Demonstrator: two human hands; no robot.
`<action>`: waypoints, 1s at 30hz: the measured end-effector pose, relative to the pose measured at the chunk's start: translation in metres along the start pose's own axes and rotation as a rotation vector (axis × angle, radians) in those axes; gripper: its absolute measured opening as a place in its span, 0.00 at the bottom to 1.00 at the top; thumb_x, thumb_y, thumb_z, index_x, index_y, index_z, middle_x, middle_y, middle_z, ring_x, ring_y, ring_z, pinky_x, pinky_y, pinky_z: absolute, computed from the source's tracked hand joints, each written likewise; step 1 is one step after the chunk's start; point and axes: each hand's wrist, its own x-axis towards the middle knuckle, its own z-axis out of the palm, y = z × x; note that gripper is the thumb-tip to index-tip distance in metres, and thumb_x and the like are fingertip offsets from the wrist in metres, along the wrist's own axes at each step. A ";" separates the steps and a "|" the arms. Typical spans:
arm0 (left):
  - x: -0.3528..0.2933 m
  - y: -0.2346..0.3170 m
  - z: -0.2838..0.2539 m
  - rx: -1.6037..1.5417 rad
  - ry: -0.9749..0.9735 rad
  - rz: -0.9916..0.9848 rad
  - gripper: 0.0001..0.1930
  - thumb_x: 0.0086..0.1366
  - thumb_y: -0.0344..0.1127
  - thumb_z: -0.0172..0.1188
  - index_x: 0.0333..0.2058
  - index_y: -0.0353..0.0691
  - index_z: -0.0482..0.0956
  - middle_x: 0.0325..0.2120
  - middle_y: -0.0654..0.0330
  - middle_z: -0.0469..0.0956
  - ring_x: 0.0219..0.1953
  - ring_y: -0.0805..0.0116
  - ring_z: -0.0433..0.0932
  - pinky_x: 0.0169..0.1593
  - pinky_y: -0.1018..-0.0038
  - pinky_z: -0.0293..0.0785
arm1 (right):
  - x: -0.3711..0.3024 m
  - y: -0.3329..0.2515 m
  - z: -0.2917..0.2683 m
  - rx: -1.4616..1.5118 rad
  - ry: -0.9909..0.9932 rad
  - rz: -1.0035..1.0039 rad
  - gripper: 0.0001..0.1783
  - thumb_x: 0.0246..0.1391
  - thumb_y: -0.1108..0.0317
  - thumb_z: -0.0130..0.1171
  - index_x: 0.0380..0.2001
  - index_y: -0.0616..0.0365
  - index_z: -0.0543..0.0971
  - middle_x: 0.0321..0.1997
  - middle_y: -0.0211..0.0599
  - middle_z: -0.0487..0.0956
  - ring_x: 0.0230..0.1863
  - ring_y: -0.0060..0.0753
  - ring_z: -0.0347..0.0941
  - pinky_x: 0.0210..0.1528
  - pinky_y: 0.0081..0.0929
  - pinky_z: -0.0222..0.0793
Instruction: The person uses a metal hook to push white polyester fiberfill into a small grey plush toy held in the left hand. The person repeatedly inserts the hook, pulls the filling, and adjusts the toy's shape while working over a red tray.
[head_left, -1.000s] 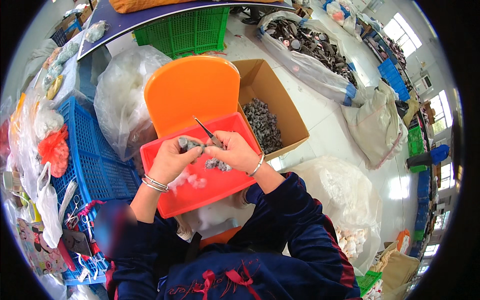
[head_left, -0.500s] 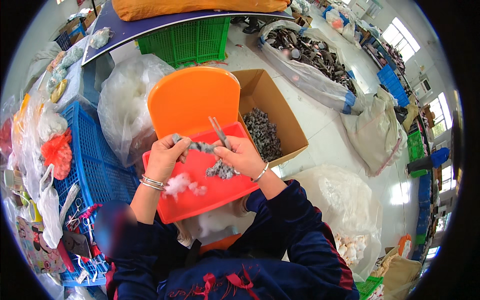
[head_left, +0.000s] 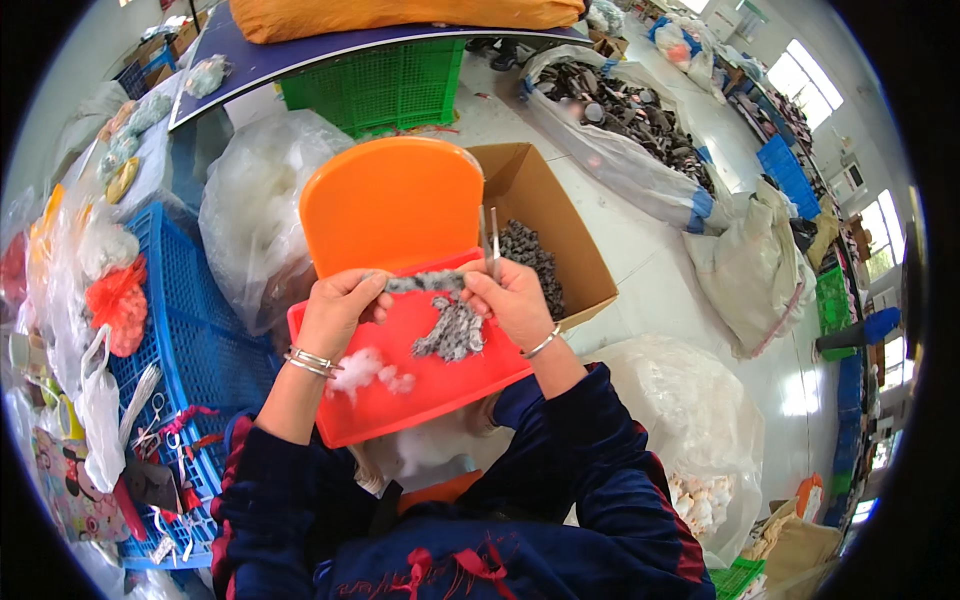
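A small, mottled grey plush tube [head_left: 425, 282] is stretched level between my hands above a red tray [head_left: 420, 408]. My left hand [head_left: 343, 303] pinches its left end. My right hand [head_left: 512, 303] grips the other end and also keeps a pair of metal tweezers [head_left: 489, 240], whose two prongs point up and away. Beneath the tube, several loose grey plush pieces [head_left: 450, 335] lie in the tray. Tufts of white stuffing [head_left: 360, 371] sit nearer my left wrist. The tray rests across my lap and the seat of an orange chair [head_left: 390, 205].
A cardboard box [head_left: 580, 245] with grey plush pieces [head_left: 532, 262] stands beyond my right hand. Left are a clear bag of white stuffing [head_left: 265, 210] and a blue crate [head_left: 215, 345]. Another plastic bag [head_left: 685, 410] sits by my right elbow.
My hands have moved apart and the plush tube is now straighter and level. My right hand has shifted right, uncovering the loose plush pieces; the tweezers now point more upright.
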 end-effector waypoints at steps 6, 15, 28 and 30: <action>0.000 0.000 0.000 -0.013 -0.024 -0.016 0.08 0.66 0.34 0.58 0.34 0.36 0.80 0.24 0.63 0.79 0.22 0.78 0.76 0.30 0.82 0.74 | 0.003 -0.001 -0.001 0.054 0.007 -0.018 0.03 0.59 0.73 0.56 0.33 0.61 0.76 0.25 0.33 0.77 0.19 0.16 0.64 0.21 0.13 0.59; -0.002 -0.004 -0.007 0.295 -0.210 0.015 0.09 0.64 0.33 0.59 0.35 0.31 0.79 0.25 0.64 0.79 0.27 0.78 0.77 0.34 0.80 0.75 | 0.003 -0.011 -0.001 0.029 -0.073 0.060 0.07 0.58 0.72 0.57 0.39 0.63 0.77 0.25 0.30 0.77 0.21 0.13 0.65 0.22 0.13 0.59; -0.015 -0.004 0.016 0.683 -0.455 -0.120 0.19 0.69 0.46 0.45 0.35 0.33 0.72 0.25 0.58 0.74 0.29 0.67 0.73 0.37 0.71 0.70 | 0.006 0.023 0.024 -0.455 -0.339 0.004 0.06 0.52 0.72 0.62 0.29 0.64 0.78 0.20 0.24 0.68 0.24 0.14 0.64 0.27 0.18 0.62; -0.017 0.002 0.018 0.699 -0.472 -0.117 0.19 0.69 0.46 0.44 0.34 0.33 0.72 0.25 0.58 0.74 0.28 0.66 0.73 0.37 0.71 0.70 | 0.007 0.017 0.024 -0.547 -0.389 -0.022 0.05 0.52 0.72 0.60 0.29 0.64 0.78 0.19 0.24 0.69 0.24 0.15 0.64 0.27 0.18 0.62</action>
